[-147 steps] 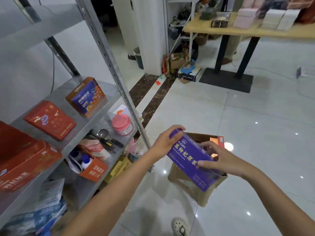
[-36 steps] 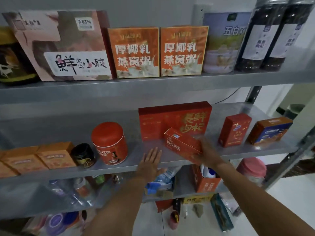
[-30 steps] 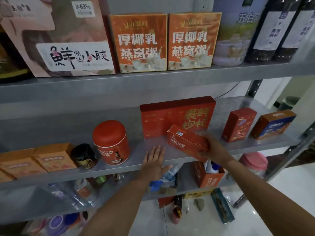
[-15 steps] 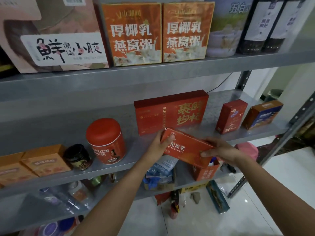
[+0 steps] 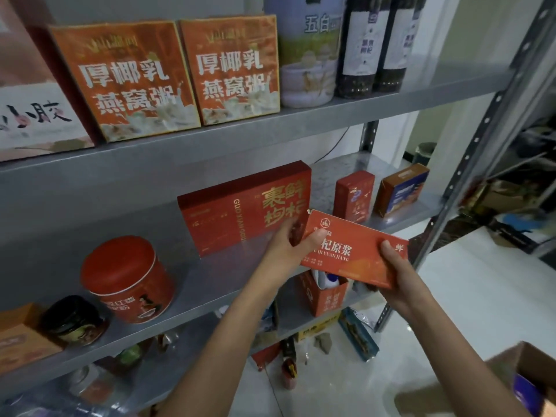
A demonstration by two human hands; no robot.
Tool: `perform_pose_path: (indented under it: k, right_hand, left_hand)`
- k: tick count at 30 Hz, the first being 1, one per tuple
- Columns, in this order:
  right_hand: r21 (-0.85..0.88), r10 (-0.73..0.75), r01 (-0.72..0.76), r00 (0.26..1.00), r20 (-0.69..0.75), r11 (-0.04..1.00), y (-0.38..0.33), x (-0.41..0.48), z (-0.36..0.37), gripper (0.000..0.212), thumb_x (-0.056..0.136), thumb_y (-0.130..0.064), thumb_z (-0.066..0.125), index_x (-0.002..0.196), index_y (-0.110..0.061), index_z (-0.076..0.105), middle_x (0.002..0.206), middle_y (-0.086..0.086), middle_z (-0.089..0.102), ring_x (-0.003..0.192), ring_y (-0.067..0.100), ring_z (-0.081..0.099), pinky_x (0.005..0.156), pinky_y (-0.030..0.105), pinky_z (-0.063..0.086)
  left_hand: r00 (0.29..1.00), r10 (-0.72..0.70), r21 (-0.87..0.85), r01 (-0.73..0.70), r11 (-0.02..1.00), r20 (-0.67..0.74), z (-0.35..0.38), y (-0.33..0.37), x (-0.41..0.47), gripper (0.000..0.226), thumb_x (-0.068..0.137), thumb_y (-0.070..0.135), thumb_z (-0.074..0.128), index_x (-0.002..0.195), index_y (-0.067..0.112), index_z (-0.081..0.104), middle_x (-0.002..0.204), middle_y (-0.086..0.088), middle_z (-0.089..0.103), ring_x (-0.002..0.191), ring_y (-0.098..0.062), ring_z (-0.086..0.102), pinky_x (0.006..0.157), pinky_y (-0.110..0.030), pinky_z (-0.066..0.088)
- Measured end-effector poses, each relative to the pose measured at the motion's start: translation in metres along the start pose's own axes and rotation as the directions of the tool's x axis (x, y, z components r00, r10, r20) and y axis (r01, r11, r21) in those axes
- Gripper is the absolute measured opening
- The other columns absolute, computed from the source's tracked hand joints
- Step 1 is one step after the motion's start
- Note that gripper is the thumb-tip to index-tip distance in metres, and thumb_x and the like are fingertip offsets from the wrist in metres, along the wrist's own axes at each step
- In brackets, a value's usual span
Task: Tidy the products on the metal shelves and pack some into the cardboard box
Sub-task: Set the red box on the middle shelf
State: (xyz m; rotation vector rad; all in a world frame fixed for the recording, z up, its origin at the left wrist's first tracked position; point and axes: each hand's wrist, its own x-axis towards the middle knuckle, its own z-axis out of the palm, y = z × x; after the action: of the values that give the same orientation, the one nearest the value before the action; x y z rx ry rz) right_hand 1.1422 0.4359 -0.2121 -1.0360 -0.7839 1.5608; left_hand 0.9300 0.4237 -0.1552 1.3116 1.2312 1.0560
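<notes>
I hold a flat orange box [image 5: 358,251] with white lettering in front of the middle metal shelf [image 5: 210,284], off its surface. My left hand [image 5: 288,248] grips its left end, thumb on the front face. My right hand [image 5: 397,272] grips its right end. Behind it a large red box [image 5: 240,206] stands on the shelf. The cardboard box [image 5: 523,371] sits on the floor at the lower right, with a purple box [image 5: 525,392] inside it.
A red tin [image 5: 126,278], a dark jar [image 5: 72,320] and tan boxes [image 5: 18,335] stand left on the middle shelf; a small red box [image 5: 355,197] and a blue-orange box [image 5: 401,189] right. Orange boxes [image 5: 168,76], a canister [image 5: 307,52] and dark bottles [image 5: 376,43] fill the upper shelf. A steel upright [image 5: 481,139] rises at right.
My right hand lifted the orange box off the middle shelf and drew it out to the right. My left hand left the shelf and took the box's left end.
</notes>
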Motion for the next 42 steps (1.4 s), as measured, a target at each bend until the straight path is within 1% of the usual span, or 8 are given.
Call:
perform_pose_path:
  k: [7, 13, 17, 21, 25, 30, 36, 42]
  right_hand:
    - [-0.023, -0.029, 0.028, 0.999, -0.042, 0.999, -0.024, -0.013, -0.036, 0.117, 0.031, -0.063, 0.091, 0.132, -0.021, 0.048, 0.117, 0.007, 0.070, 0.102, 0.022, 0.069, 0.072, 0.031, 0.058]
    - [0.188, 0.189, -0.188, 0.982, 0.010, 0.964, -0.048, -0.018, -0.050, 0.080, 0.068, -0.082, 0.040, 0.131, -0.034, 0.049, 0.127, 0.013, 0.064, 0.117, 0.040, 0.059, 0.094, 0.069, 0.043]
    - [0.289, 0.163, -0.131, 0.983, -0.088, 0.948, -0.064, -0.021, -0.050, 0.058, 0.088, -0.061, 0.052, 0.129, -0.020, 0.051, 0.127, 0.013, 0.060, 0.117, 0.038, 0.059, 0.080, 0.057, 0.055]
    - [0.320, -0.016, 0.052, 0.993, -0.116, 0.946, -0.073, -0.021, -0.047, 0.052, 0.094, -0.053, 0.046, 0.129, -0.014, 0.050, 0.118, 0.013, 0.056, 0.113, 0.032, 0.057, 0.069, 0.047, 0.058]
    - [0.274, -0.150, 0.181, 0.980, -0.129, 0.945, -0.076, -0.021, -0.044, 0.049, 0.097, -0.053, 0.038, 0.118, -0.013, 0.056, 0.102, 0.011, 0.066, 0.105, 0.026, 0.062, 0.071, 0.042, 0.059]
    - [0.138, -0.262, 0.269, 0.963, -0.067, 0.953, -0.069, -0.022, -0.046, 0.044, 0.095, -0.055, 0.035, 0.106, -0.032, 0.071, 0.093, 0.009, 0.065, 0.088, 0.021, 0.061, 0.087, 0.038, 0.050]
    - [0.196, -0.098, 0.086, 0.994, 0.050, 0.977, -0.063, -0.023, -0.061, 0.071, 0.085, -0.070, 0.033, 0.140, -0.028, 0.050, 0.133, 0.007, 0.061, 0.118, 0.031, 0.056, 0.103, 0.053, 0.044]
    - [0.136, 0.014, -0.013, 1.000, -0.008, 0.991, -0.063, -0.021, -0.053, 0.041, 0.080, -0.032, 0.062, 0.116, -0.015, 0.057, 0.100, 0.004, 0.072, 0.093, 0.017, 0.069, 0.084, 0.041, 0.059]
  left_hand:
    - [0.988, 0.145, 0.016, -0.146, 0.989, 0.057, 0.032, 0.018, -0.005, 0.026, 0.087, 0.024, 0.072, 0.105, 0.035, 0.056, 0.098, 0.015, 0.067, 0.086, 0.009, 0.066, 0.068, -0.010, 0.051]
    - [0.960, 0.269, 0.150, -0.278, 0.949, 0.073, 0.053, 0.029, -0.009, 0.054, 0.080, 0.033, 0.075, 0.127, 0.030, 0.048, 0.114, 0.021, 0.060, 0.105, 0.005, 0.060, 0.087, -0.021, 0.055]
    - [0.937, 0.320, 0.177, -0.342, 0.923, 0.143, 0.063, 0.032, -0.012, 0.058, 0.083, 0.022, 0.075, 0.131, 0.034, 0.044, 0.126, 0.022, 0.051, 0.116, 0.010, 0.050, 0.094, -0.017, 0.050]
    - [0.977, 0.210, 0.065, -0.208, 0.976, -0.030, 0.074, 0.034, -0.011, 0.091, 0.073, 0.036, 0.080, 0.147, 0.046, 0.028, 0.153, 0.016, 0.023, 0.132, 0.006, 0.032, 0.101, -0.025, 0.043]
    - [0.989, -0.124, -0.425, 0.145, 0.893, 0.078, 0.086, 0.033, -0.014, 0.085, 0.065, 0.031, 0.078, 0.141, 0.022, 0.042, 0.134, -0.006, 0.058, 0.113, -0.019, 0.064, 0.097, -0.048, 0.052]
    - [0.986, -0.112, -0.676, 0.166, 0.718, 0.123, 0.098, 0.023, -0.013, 0.102, 0.045, 0.033, 0.098, 0.132, 0.014, 0.048, 0.125, -0.014, 0.066, 0.113, -0.030, 0.065, 0.095, -0.044, 0.054]
    - [0.996, 0.080, -0.492, -0.056, 0.869, 0.027, 0.083, 0.025, -0.010, 0.094, 0.056, 0.004, 0.085, 0.135, 0.036, 0.045, 0.124, -0.009, 0.065, 0.115, -0.027, 0.063, 0.093, -0.044, 0.055]
    - [0.966, 0.159, -0.347, -0.081, 0.934, 0.202, 0.065, 0.031, -0.011, 0.112, 0.068, -0.012, 0.078, 0.152, 0.038, 0.023, 0.132, -0.008, 0.061, 0.122, -0.028, 0.059, 0.100, -0.050, 0.048]
